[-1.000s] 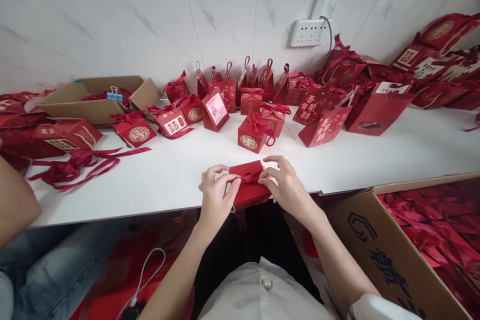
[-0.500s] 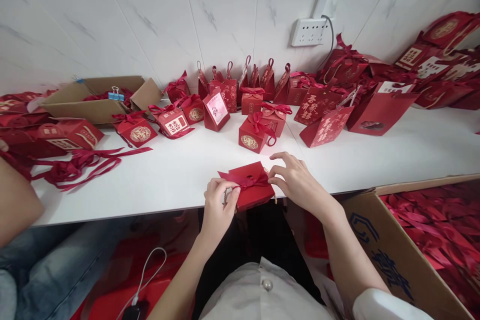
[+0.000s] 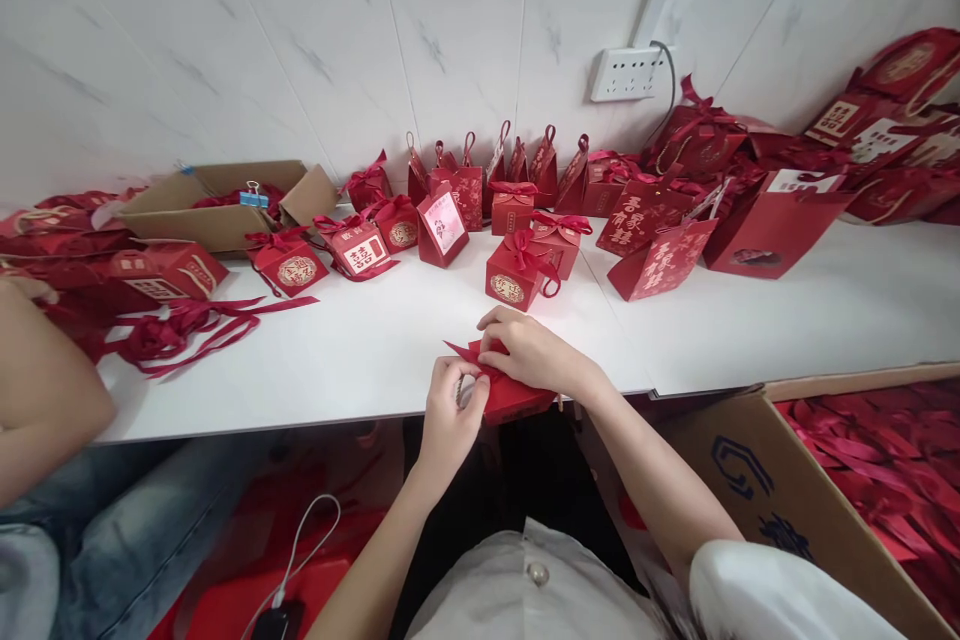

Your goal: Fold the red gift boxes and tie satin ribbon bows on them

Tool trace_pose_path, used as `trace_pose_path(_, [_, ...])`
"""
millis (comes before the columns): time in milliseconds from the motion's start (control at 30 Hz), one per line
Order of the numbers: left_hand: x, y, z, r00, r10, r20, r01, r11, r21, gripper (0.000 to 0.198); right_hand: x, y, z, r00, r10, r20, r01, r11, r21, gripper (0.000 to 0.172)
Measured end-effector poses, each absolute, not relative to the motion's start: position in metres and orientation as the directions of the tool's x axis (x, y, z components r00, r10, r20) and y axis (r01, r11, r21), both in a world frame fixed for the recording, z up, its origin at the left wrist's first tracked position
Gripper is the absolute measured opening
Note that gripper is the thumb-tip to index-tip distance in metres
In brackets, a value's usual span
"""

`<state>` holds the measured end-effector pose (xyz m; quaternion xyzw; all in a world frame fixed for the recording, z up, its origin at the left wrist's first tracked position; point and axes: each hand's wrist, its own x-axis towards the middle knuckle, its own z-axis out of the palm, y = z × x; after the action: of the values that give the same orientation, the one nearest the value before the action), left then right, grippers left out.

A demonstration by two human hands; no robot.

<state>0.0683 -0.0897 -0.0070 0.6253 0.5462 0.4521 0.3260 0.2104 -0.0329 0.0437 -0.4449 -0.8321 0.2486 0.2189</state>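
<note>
A red gift box [image 3: 517, 400] rests at the front edge of the white table, close to my body. Across its top lies a dark red ribbon [image 3: 461, 351], its pointed tail sticking out to the left. My left hand [image 3: 452, 410] pinches the ribbon at the box's left side, thumb against fingers. Over the top of the box, my right hand [image 3: 525, 350] has its fingers closed on the ribbon near the left hand. It covers most of the bow and the box's upper face.
Finished-looking red boxes [image 3: 514, 270] stand behind my hands. Loose ribbons [image 3: 187, 330] lie at left, near a co-worker's arm [image 3: 49, 390]. An open cardboard carton [image 3: 217, 230] sits by the wall; a large carton [image 3: 742, 470] of red ribboned pieces stands at lower right.
My right hand has moved left from the box's right end, across its top, to the ribbon near my left hand. The left hand keeps its pinch. The whole view has shifted slightly.
</note>
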Motion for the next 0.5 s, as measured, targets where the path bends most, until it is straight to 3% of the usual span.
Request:
trace_pose_path(133, [0.070,-0.089,-0.008,-0.017,0.979,0.205,0.357,-0.185,0.916,0.005,0.210,-0.036,0.039,-0.333,0.916,0.225,0.616,0.392,-0.683,0.007])
trace_pose_path(267, [0.072,-0.087,-0.008,-0.026,0.985,0.168,0.296,-0.153,0.943,0.005,0.228,-0.060,0.040,0.061,0.923,0.381,0.595,0.273,-0.756,0.011])
trace_pose_path(367, [0.074,-0.086,-0.006,-0.023,0.987,0.156,0.278,-0.144,0.950,0.008,0.240,-0.086,0.038,0.110,0.970,0.214,0.611,0.104,-0.785,0.026])
trace_pose_path(433, [0.075,-0.086,-0.005,-0.017,0.987,0.161,0.283,-0.149,0.947,0.010,0.241,-0.100,0.032,0.062,0.991,0.116,0.646,0.049,-0.762,0.026])
trace_pose_path(500, [0.076,-0.085,-0.003,-0.015,0.987,0.161,0.286,-0.150,0.946,0.012,0.238,-0.107,0.025,0.059,0.991,0.123,0.686,0.049,-0.726,0.022])
